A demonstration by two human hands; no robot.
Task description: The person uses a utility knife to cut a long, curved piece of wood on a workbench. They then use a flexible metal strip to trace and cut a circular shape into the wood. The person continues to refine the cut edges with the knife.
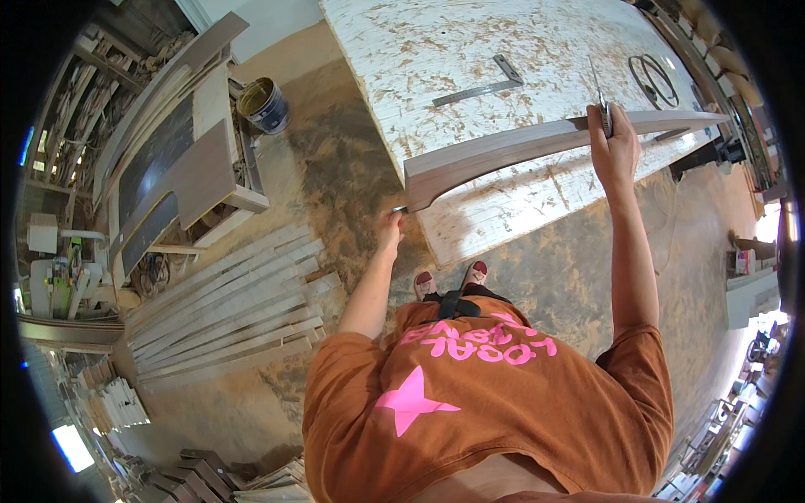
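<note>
A long wooden board with an arched cut-out [503, 154] lies across the white worktable [465, 236], its near left end by the table's edge. My right hand [613, 148] is closed around a slim metal tool [606, 119] with a thin blade or rule pointing away, held against the board; its exact kind is unclear. Beside the board's left end, my left hand [390, 236] pinches a small shiny metal thing [398, 209], mostly hidden by the fingers. Farther back on the tabletop rests a metal try square [481, 91].
A coiled dark band [654, 82] lies at the table's far right. To the left, a bucket [264, 107] stands beside a bench carrying cut panels [201, 176]. Long pale boards [233, 308] are spread over the floor left of me.
</note>
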